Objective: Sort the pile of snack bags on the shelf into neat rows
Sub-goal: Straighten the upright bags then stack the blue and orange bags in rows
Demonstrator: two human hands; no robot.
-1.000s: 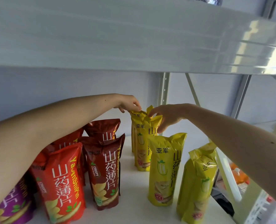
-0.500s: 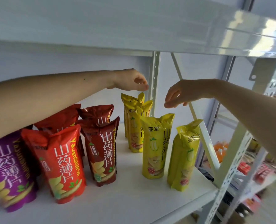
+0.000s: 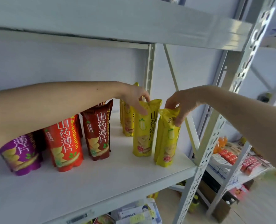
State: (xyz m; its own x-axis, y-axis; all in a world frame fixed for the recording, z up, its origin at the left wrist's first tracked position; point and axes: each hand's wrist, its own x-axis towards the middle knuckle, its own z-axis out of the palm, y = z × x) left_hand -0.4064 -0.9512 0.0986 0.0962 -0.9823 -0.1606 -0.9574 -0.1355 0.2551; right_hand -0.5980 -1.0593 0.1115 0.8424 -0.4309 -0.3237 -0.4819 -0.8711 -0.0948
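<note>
The fingers [image 3: 144, 109] of the left hand [image 3: 136, 98] curl over the top of a yellow snack bag [image 3: 144, 131] and pinch it, thumb in front. The fingers [image 3: 176, 121] of the right hand [image 3: 180, 104] pinch the crinkled top of the front yellow snack bag [image 3: 167, 139], which stands just beside the first one, nearest the shelf's right edge. Both bags stand up on the white shelf [image 3: 101, 180].

More yellow bags [image 3: 127, 122] stand behind these two, going back toward the wall. So the yellow ones look like a row from front to back, though the front two sit a bit to the right of the ones behind.

To the left, well apart from the yellow row, stands a dark red bag [image 3: 98, 135] with more dark red ones behind it. Next comes a bright red bag [image 3: 64, 143], then a purple bag [image 3: 21, 152] at the far left, partly hidden by the left arm. All of them stand up, sorted by color.

I think most of the job is done. No messy pile shows on the shelf. What looks left is small: nudging the two front yellow bags straight, and maybe lining up the fronts of the red and purple bags, which sit a little uneven.
</note>
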